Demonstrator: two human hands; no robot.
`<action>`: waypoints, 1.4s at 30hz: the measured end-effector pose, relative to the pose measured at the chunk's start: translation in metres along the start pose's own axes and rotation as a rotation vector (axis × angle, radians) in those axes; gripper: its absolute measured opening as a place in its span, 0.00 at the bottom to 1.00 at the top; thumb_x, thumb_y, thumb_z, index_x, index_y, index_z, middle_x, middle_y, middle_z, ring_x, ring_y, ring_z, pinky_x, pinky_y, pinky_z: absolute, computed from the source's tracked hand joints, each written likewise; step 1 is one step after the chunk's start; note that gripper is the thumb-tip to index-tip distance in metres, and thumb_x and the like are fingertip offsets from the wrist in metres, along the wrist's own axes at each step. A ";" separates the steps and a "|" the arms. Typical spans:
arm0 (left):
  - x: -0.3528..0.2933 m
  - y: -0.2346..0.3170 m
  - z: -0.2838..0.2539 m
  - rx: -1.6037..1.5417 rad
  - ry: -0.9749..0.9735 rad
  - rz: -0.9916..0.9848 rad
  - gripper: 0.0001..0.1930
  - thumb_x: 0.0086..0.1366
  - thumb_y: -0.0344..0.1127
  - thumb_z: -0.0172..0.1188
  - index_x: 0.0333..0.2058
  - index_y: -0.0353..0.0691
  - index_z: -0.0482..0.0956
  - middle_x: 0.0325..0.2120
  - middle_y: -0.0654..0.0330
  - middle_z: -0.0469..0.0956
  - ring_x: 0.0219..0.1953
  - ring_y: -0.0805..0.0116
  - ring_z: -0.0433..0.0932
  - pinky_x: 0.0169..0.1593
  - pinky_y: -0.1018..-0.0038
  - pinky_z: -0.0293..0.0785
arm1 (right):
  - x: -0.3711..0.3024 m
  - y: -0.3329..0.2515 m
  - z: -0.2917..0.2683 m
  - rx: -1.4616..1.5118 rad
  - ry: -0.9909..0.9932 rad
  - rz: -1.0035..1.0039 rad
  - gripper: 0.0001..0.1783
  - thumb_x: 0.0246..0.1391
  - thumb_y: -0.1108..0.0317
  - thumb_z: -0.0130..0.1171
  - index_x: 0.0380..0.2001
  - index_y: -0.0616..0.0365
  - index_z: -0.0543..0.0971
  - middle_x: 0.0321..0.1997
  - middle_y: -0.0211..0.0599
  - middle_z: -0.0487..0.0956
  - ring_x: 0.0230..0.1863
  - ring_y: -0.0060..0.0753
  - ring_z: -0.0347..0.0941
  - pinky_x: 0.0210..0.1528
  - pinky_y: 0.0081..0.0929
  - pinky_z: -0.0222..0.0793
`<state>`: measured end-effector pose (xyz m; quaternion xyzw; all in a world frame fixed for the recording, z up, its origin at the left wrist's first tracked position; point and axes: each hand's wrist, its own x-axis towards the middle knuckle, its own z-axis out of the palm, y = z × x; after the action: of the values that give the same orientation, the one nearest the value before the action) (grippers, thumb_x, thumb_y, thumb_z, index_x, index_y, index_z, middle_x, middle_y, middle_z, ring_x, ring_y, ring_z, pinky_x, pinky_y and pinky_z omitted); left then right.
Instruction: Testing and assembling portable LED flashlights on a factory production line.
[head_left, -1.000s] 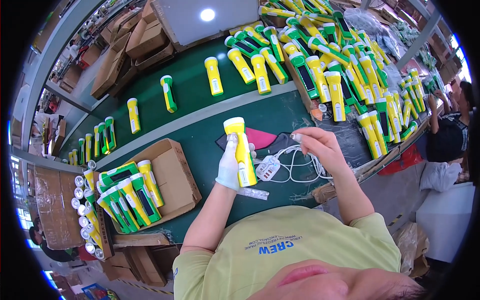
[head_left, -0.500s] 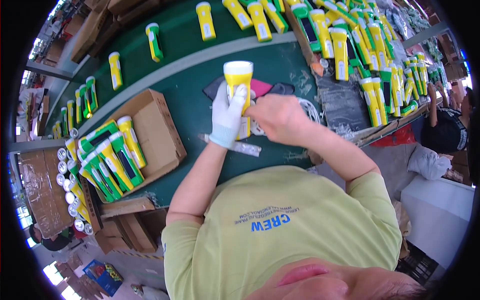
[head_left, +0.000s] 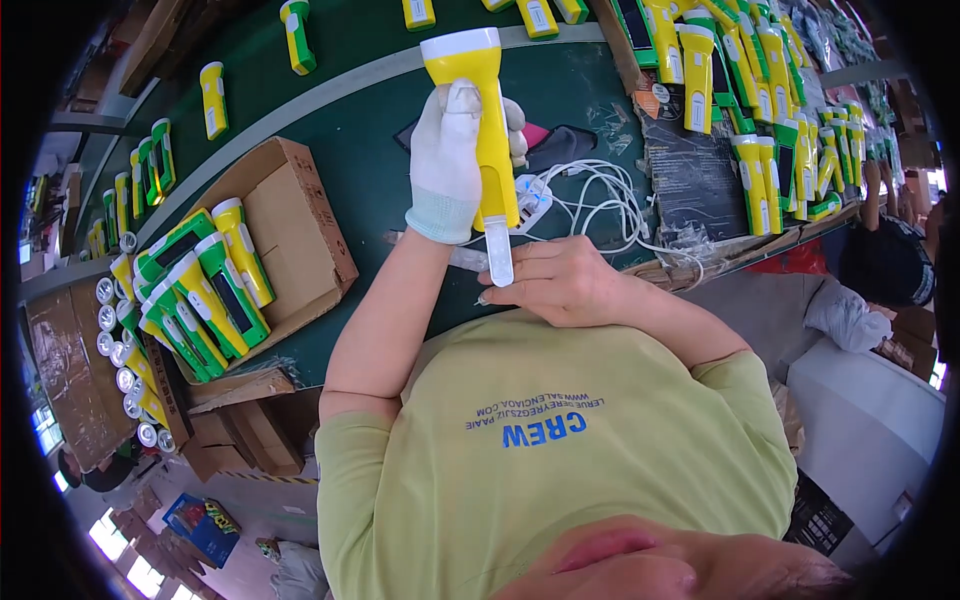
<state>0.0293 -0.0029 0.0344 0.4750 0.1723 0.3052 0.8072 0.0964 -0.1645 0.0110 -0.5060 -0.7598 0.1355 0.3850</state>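
My left hand (head_left: 447, 150), in a white glove, grips a yellow flashlight (head_left: 492, 140) with a white-rimmed head at the top. A narrow white strip (head_left: 499, 255) sticks out of its lower end. My bare right hand (head_left: 560, 282) is just below, fingers bent together behind and beside the strip's tip; whether they pinch anything is hidden. Beside the flashlight lie a white charger block (head_left: 532, 203) and a coiled white cable (head_left: 610, 205) on the green table. A dark cloth-like piece (head_left: 562, 148) lies behind my left hand.
An open cardboard box (head_left: 310, 220) at the left holds several yellow and green flashlights (head_left: 205, 290). More flashlights stand in a line on the green belt (head_left: 350, 50) beyond. Many are heaped at the right (head_left: 770, 100), on cardboard (head_left: 690, 180). Another person (head_left: 885, 255) is at the far right.
The flashlight has moved up and nearer, and the white strip now shows at its lower end. My right hand has dropped from its side toward me, uncovering the charger block and cable.
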 end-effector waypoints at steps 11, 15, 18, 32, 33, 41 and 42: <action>-0.020 -0.022 -0.020 -0.379 -0.097 -0.485 0.34 0.63 0.68 0.49 0.52 0.43 0.69 0.35 0.63 0.75 0.34 0.71 0.75 0.39 0.74 0.74 | 0.029 0.022 -0.057 0.721 0.451 0.669 0.08 0.58 0.72 0.59 0.37 0.66 0.82 0.29 0.32 0.80 0.27 0.13 0.71 0.27 0.12 0.65; -0.026 -0.018 -0.007 -0.363 -0.045 -0.471 0.33 0.63 0.68 0.47 0.49 0.42 0.72 0.33 0.62 0.75 0.31 0.71 0.75 0.36 0.74 0.74 | 0.036 0.023 -0.057 0.553 0.478 0.624 0.08 0.57 0.73 0.59 0.37 0.66 0.82 0.32 0.32 0.81 0.30 0.14 0.73 0.31 0.15 0.69; -0.030 -0.010 -0.002 -0.294 0.001 -0.449 0.31 0.65 0.66 0.48 0.47 0.41 0.71 0.32 0.61 0.75 0.31 0.71 0.75 0.37 0.74 0.73 | 0.036 0.019 -0.059 0.443 0.448 0.616 0.07 0.56 0.73 0.59 0.37 0.65 0.82 0.31 0.33 0.81 0.31 0.14 0.74 0.31 0.16 0.70; -0.042 0.007 0.005 0.065 -0.065 -0.217 0.32 0.66 0.61 0.49 0.51 0.35 0.66 0.33 0.57 0.76 0.30 0.72 0.77 0.33 0.76 0.76 | 0.028 0.010 -0.049 0.230 0.419 0.461 0.07 0.56 0.77 0.59 0.38 0.66 0.79 0.32 0.33 0.80 0.30 0.18 0.73 0.33 0.18 0.69; -0.041 0.011 0.001 -0.205 -0.130 -0.427 0.36 0.65 0.68 0.44 0.50 0.35 0.68 0.31 0.56 0.77 0.28 0.71 0.77 0.31 0.76 0.76 | 0.024 0.017 -0.049 0.432 0.388 0.557 0.06 0.56 0.76 0.58 0.37 0.66 0.80 0.31 0.32 0.80 0.30 0.18 0.74 0.32 0.18 0.70; -0.032 0.009 0.001 -0.298 0.104 -0.246 0.30 0.67 0.67 0.42 0.40 0.41 0.70 0.25 0.60 0.72 0.26 0.69 0.73 0.32 0.74 0.72 | -0.017 0.054 -0.060 0.671 0.605 0.911 0.08 0.53 0.71 0.63 0.36 0.54 0.75 0.30 0.20 0.75 0.22 0.06 0.59 0.21 0.09 0.49; -0.031 0.006 0.006 -0.358 0.121 -0.249 0.30 0.67 0.67 0.42 0.40 0.42 0.70 0.25 0.61 0.72 0.26 0.70 0.73 0.33 0.73 0.73 | -0.012 0.046 -0.053 0.712 0.516 0.873 0.10 0.51 0.70 0.64 0.36 0.54 0.75 0.33 0.24 0.77 0.22 0.08 0.61 0.21 0.10 0.51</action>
<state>0.0068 -0.0246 0.0424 0.2802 0.2207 0.2567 0.8983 0.1678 -0.1643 0.0138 -0.6271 -0.2731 0.3993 0.6105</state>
